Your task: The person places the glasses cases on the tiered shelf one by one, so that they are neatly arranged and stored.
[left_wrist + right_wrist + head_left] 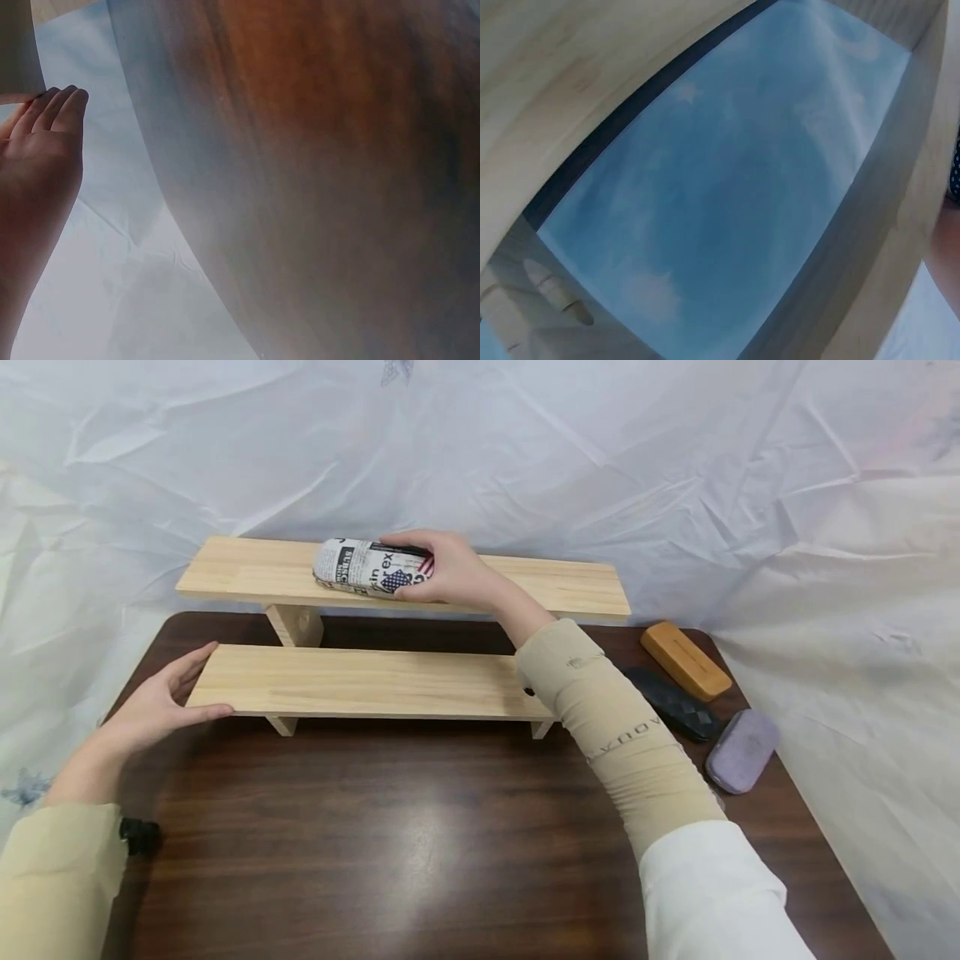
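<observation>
Pale wood: the upper shelf [255, 568] ran across the top of the frame, the newsprint-patterned case [352, 567] lying lengthwise on it, left of centre. Right hand [453, 570] gripped its right end, thumb at front, fingers over the back, spread only to the case's width; presumably that left the other end free for placing. At middle left, the left hand [153, 702] spanned the end of the lower shelf [375, 681], thumb along the front edge, likely steadying it. Orange [686, 660], black [671, 703] and lavender cases [742, 752] sat at right, seemingly kept within reach.
</observation>
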`<state>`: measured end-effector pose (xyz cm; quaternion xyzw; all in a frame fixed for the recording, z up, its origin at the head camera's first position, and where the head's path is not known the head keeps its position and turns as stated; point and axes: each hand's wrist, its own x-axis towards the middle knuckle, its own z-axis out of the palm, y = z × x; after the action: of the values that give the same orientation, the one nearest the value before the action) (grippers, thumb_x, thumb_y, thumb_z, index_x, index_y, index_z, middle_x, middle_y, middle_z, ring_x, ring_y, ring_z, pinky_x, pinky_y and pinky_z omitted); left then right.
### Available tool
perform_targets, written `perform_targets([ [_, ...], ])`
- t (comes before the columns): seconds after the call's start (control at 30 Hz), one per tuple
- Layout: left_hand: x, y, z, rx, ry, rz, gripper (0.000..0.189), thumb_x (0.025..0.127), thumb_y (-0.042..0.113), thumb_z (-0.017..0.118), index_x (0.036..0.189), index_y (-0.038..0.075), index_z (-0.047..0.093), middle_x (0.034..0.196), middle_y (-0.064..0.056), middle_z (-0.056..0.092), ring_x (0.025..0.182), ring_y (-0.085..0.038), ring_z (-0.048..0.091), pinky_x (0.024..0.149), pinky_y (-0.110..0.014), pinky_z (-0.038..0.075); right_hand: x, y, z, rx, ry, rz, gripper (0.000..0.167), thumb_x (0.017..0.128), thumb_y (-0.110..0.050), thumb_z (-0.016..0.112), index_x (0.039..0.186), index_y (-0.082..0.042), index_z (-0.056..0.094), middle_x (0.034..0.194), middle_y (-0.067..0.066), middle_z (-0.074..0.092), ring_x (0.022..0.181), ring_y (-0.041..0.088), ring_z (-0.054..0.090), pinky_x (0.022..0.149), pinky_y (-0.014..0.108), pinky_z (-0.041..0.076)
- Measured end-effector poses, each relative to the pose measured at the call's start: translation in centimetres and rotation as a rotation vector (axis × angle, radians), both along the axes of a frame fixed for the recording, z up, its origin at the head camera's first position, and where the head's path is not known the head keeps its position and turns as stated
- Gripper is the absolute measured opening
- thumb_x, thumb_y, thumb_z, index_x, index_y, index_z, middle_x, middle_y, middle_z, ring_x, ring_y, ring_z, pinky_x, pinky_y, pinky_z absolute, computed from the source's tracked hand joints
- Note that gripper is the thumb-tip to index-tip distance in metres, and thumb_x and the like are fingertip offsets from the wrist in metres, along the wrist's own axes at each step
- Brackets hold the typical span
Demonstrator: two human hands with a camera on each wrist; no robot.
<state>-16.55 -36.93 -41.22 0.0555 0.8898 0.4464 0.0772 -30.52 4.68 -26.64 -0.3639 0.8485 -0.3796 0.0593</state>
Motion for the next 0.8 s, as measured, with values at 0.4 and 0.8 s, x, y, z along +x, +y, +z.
perform_targets([
  [0.4,0.4,0.0,0.2,-0.004,0.010,-0.001,0.104,0.098,0.013,0.078,0.173,0.015,0.005,0.174,-0.031,0.012,0.131,0.021,0.030,0.089,0.005,0.032,-1.6,-2.0,0.5,0.061,-0.067,0.019,0.076,0.086,-0.018,0.081,0.158,-0.019,0.054,0.153,0.006,0.059,0.110,0.015,0.058,0.094,0.021,0.048],
  [0.8,0.6,0.2,0.0,-0.024,0.001,0.011,0.106,0.098,0.015,0.079,0.173,0.018,0.003,0.176,-0.029,0.009,0.159,-0.015,0.023,0.088,0.006,0.030,-2.3,-2.6,0.7,0.064,-0.071,0.047,0.081,0.085,-0.014,0.080,0.160,-0.015,0.050,0.161,0.006,0.054,0.117,0.015,0.057,0.099,0.019,0.046],
])
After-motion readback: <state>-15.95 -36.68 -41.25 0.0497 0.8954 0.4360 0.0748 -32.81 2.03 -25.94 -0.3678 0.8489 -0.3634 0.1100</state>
